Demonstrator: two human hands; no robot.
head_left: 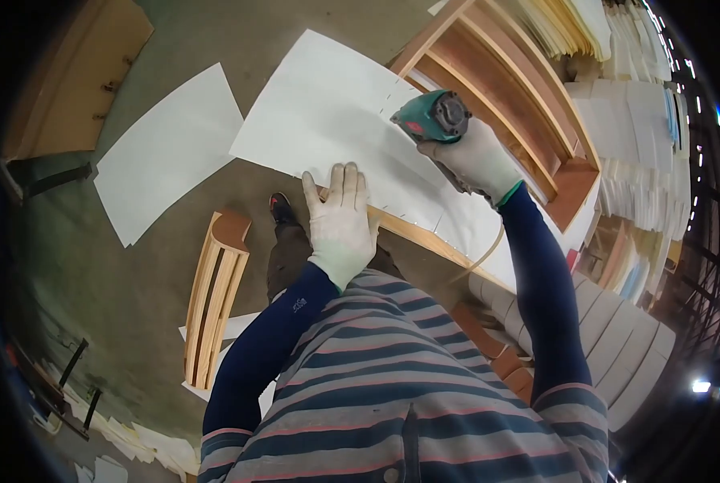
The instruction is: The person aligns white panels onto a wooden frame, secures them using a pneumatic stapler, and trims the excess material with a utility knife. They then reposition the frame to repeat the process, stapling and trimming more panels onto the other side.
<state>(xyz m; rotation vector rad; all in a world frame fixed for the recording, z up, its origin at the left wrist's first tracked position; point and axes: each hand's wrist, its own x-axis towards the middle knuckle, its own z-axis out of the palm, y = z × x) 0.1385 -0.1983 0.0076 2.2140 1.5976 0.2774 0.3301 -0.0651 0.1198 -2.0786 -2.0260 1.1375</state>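
Observation:
My left hand [340, 213], in a pale glove, lies flat with its fingers stretched out on the near edge of a white sheet [319, 105]. A wooden frame edge [424, 237] shows under that sheet, to the right of the hand. My right hand [480, 161], gloved too, is wrapped round the handle of a green and black power tool [436, 117], held over the right part of the sheet. Rows of small dark marks run across the sheet near the tool. Whether the tool's nose touches the sheet cannot be seen.
Another white sheet [171, 153] lies on the floor at the left. A slatted wooden piece [217, 298] stands at lower left. An open wooden frame [497, 80] is at upper right, beside stacked white sheets [625, 121]. A thin hose [486, 256] hangs near the right arm.

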